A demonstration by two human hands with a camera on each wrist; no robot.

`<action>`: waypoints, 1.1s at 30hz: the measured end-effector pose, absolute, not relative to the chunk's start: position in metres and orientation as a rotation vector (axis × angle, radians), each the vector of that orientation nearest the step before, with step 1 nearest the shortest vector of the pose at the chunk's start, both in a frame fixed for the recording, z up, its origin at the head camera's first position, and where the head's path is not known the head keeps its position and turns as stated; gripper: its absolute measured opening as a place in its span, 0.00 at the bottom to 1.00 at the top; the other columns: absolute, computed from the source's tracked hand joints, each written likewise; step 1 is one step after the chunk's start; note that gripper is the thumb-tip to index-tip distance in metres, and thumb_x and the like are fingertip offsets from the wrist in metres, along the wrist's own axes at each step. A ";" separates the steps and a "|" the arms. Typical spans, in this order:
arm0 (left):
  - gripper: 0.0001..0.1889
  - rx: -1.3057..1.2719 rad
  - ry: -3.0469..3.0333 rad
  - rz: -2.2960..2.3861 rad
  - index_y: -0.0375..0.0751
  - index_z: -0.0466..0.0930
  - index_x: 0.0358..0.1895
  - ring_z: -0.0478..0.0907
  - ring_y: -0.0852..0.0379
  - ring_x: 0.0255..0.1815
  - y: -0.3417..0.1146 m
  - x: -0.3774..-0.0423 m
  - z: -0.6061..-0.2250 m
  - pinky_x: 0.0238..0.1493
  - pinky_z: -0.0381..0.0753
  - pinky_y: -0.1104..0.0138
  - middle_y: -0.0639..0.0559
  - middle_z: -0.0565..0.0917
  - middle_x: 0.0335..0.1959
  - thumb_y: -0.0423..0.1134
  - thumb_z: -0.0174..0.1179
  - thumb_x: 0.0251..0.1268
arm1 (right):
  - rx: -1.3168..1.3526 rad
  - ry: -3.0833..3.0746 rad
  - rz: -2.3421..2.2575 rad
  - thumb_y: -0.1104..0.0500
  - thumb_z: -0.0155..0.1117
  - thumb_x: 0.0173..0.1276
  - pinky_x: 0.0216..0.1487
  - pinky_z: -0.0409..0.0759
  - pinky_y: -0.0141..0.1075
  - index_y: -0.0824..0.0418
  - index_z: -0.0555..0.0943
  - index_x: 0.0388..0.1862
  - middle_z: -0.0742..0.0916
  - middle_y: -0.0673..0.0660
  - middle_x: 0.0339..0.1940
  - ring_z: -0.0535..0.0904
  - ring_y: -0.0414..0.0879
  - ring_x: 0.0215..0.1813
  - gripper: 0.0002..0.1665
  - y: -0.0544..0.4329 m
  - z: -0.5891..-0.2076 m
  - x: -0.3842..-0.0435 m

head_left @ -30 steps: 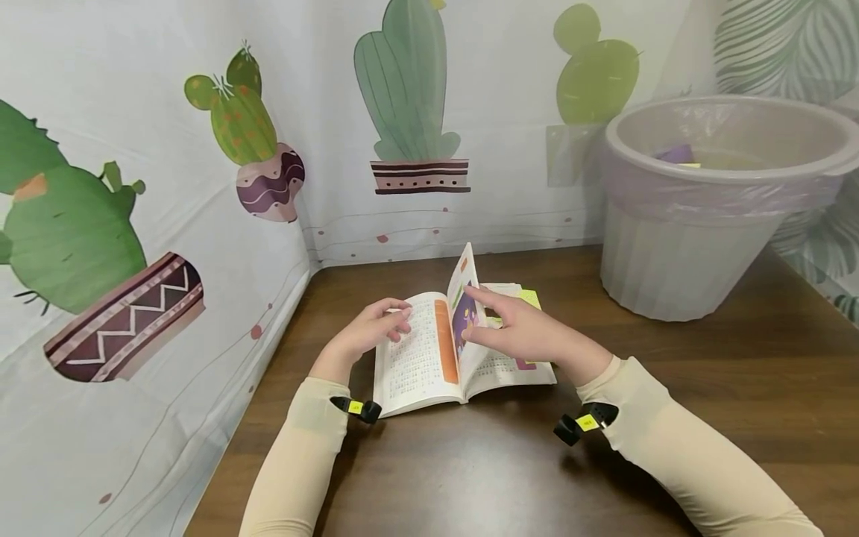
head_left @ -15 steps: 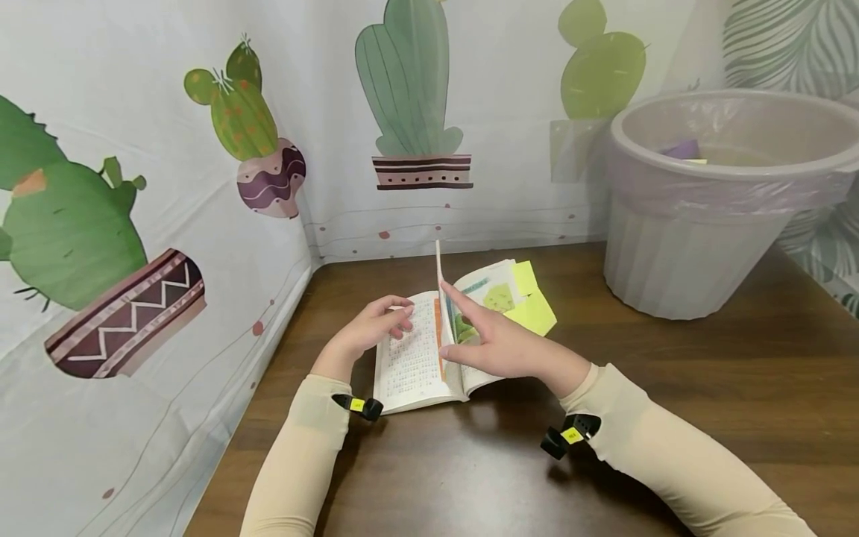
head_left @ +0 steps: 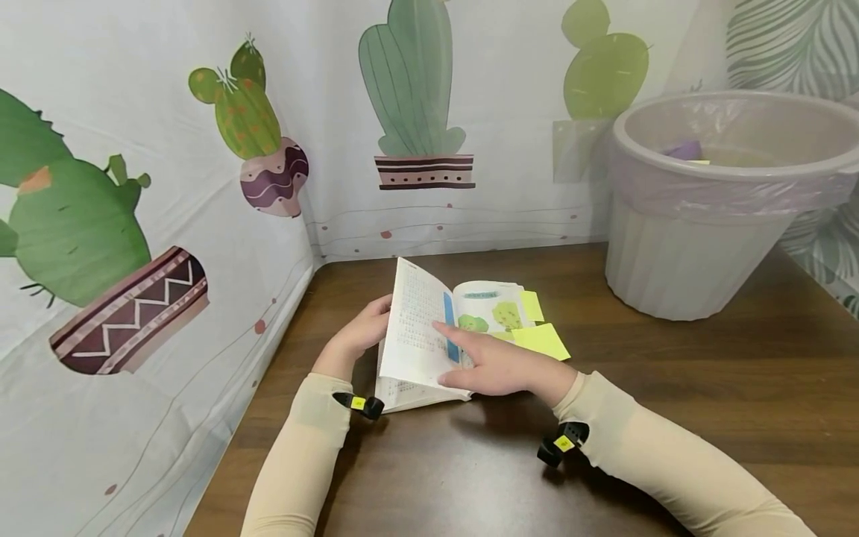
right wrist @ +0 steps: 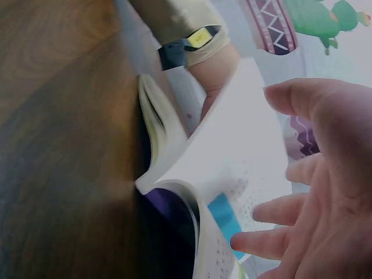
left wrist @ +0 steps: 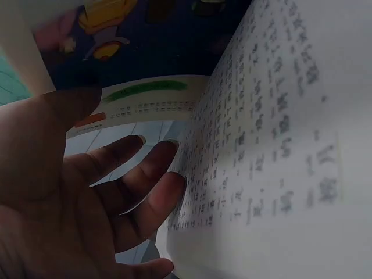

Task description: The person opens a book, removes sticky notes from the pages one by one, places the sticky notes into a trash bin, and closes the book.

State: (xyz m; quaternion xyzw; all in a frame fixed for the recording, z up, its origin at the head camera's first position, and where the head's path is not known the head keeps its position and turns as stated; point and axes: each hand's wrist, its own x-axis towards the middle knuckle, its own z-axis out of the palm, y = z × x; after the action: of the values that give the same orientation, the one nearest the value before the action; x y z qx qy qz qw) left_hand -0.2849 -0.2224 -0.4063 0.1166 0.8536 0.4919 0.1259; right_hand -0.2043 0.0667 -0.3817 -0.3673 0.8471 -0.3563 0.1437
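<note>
An open book (head_left: 493,298) lies on the table, its printed page (head_left: 417,317) standing raised and slanting to the left. My left hand (head_left: 358,332) is at the book's left side, fingertips hidden behind that page in the head view. In the left wrist view the left hand's fingers (left wrist: 157,197) are loosely bent, near or touching the lower text page. My right hand (head_left: 499,365) reaches over the right half with fingers extended, beside the raised page; contact is unclear. Yellow sticky notes (head_left: 542,341) stick out at the book's right edge.
A grey bin (head_left: 671,246) with a plastic liner stands at the back right, a purple piece (head_left: 686,151) inside it. Cactus-printed cloth (head_left: 510,216) hangs behind and to the left of the brown wooden table (head_left: 725,388).
The upright page has swung leftward over the left half, covering my left fingertips. My right hand has followed it left, and the green-pictured page with yellow notes has come into view.
</note>
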 end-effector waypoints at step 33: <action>0.23 -0.260 2.626 1.171 0.41 0.79 0.63 0.82 0.54 0.29 -0.251 -0.293 -0.411 0.26 0.72 0.64 0.49 0.85 0.31 0.50 0.58 0.72 | -1.033 2.528 -0.545 0.36 0.63 0.71 0.70 0.46 0.81 0.33 0.65 0.79 0.54 0.51 0.87 0.43 0.60 0.88 0.39 0.056 -0.406 -0.193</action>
State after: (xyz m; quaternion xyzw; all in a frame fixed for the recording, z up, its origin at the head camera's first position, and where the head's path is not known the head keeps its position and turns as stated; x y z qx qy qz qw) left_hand -0.2931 -0.2507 -0.4109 -0.0892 0.9023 0.4022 0.1270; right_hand -0.1925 0.0560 -0.4059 -0.3650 0.8934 -0.1926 0.1773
